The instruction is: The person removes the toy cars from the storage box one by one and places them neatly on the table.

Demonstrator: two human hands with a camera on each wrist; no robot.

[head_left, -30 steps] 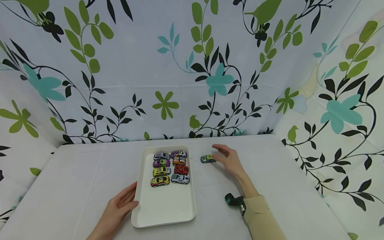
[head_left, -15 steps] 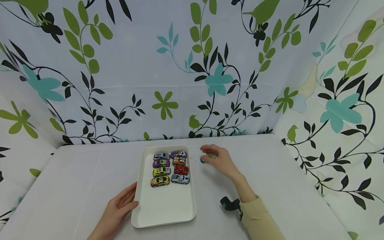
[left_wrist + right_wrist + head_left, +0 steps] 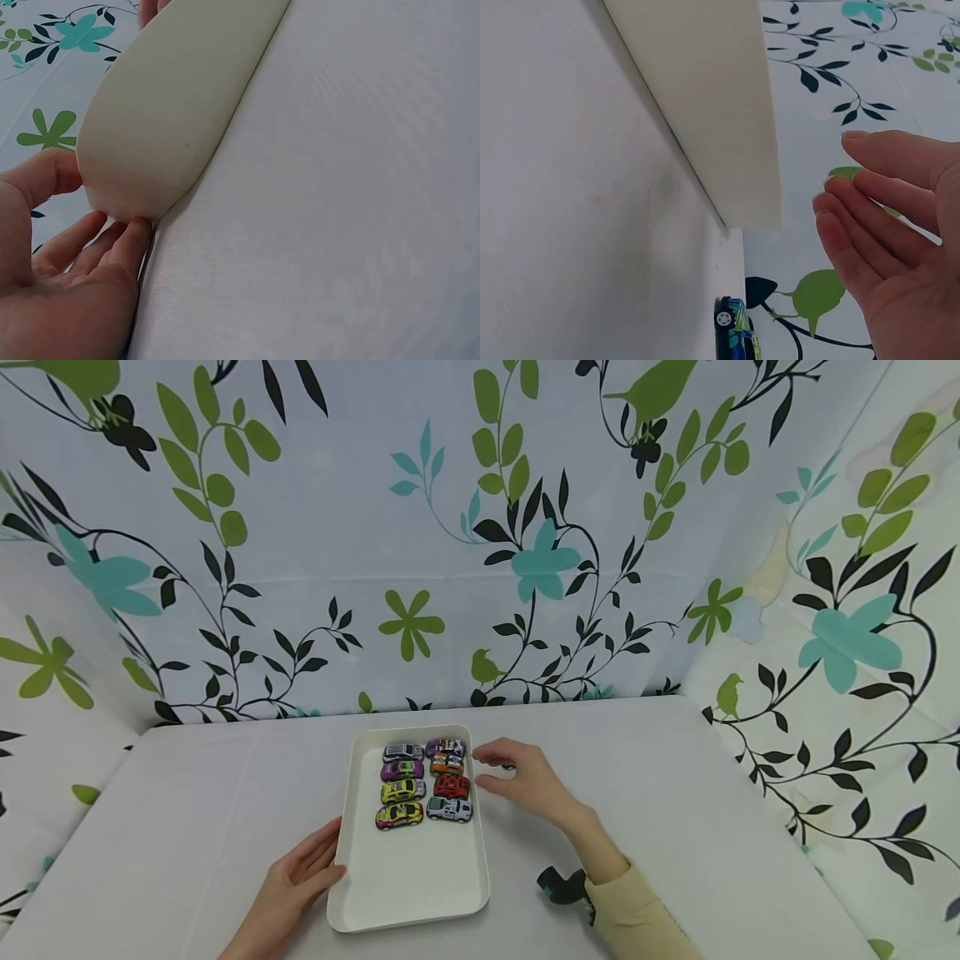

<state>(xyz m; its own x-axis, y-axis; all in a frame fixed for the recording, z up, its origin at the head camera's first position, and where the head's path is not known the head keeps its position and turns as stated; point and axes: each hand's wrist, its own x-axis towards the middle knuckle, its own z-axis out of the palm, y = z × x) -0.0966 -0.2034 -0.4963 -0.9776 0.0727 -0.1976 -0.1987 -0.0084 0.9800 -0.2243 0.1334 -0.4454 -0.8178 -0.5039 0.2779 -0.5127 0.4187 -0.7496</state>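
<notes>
A white rectangular tray (image 3: 408, 881) holds several small toy cars (image 3: 402, 790) in two columns in its far half. My left hand (image 3: 294, 881) grips the tray's left side. In the left wrist view, thumb and fingertips meet the tray's outer wall (image 3: 172, 97). Beside the tray's right rim hovers my right hand (image 3: 528, 781), fingers relaxed and thumb apart, with nothing between them. One more toy car (image 3: 735, 330), blue and green, stands on the table to the right of the tray. The right hand mostly hides it in the head view.
A white cloth covers the table (image 3: 225, 810). Behind it and at both sides hangs a leaf-and-flower patterned cloth (image 3: 337, 527). A black wrist device (image 3: 562, 887) is at the right sleeve (image 3: 637, 914).
My right hand has moved left past the loose toy car toward the tray's right rim. The car stays on the table. The left hand and tray have not moved.
</notes>
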